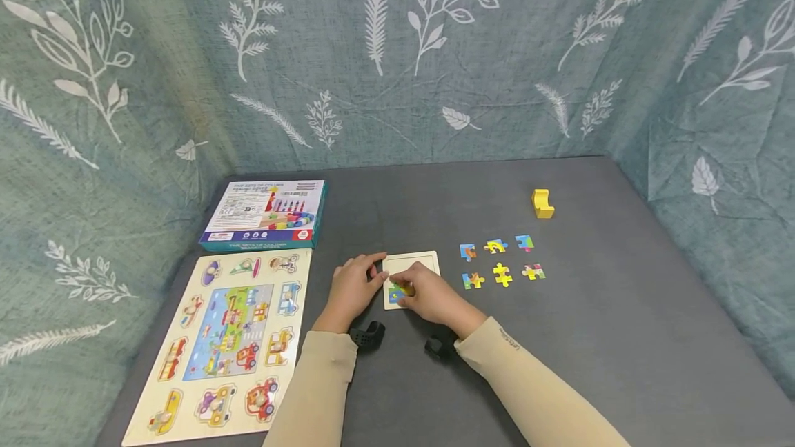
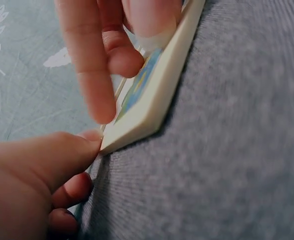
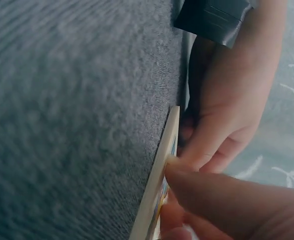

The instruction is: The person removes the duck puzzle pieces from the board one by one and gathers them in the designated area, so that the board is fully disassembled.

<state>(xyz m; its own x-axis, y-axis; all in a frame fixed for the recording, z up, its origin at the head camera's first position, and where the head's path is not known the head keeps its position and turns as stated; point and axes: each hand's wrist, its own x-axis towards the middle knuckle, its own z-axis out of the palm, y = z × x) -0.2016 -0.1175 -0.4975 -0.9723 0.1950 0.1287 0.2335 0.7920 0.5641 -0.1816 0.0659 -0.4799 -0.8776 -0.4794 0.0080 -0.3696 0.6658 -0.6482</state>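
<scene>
A small square wooden puzzle tray (image 1: 428, 259) lies on the dark table in front of me, a blue-and-green puzzle piece (image 1: 394, 294) set in its near-left corner. My left hand (image 1: 352, 292) holds the tray's left edge, thumb and forefinger on the rim; the left wrist view shows the thumb (image 2: 62, 152) against the border. Over the tray, my right hand (image 1: 430, 295) pinches a puzzle piece (image 1: 408, 289) with yellow on it, mostly hidden by the fingers. In the right wrist view the right thumb (image 3: 207, 192) lies across the tray's rim (image 3: 159, 175).
Several loose puzzle pieces (image 1: 502, 274) lie in two rows right of the tray. Behind them stands a yellow curved block (image 1: 542, 204). On the left are a large wooden peg puzzle board (image 1: 192, 399) and a cardboard box (image 1: 263, 216). A patterned curtain (image 1: 397, 88) surrounds the table.
</scene>
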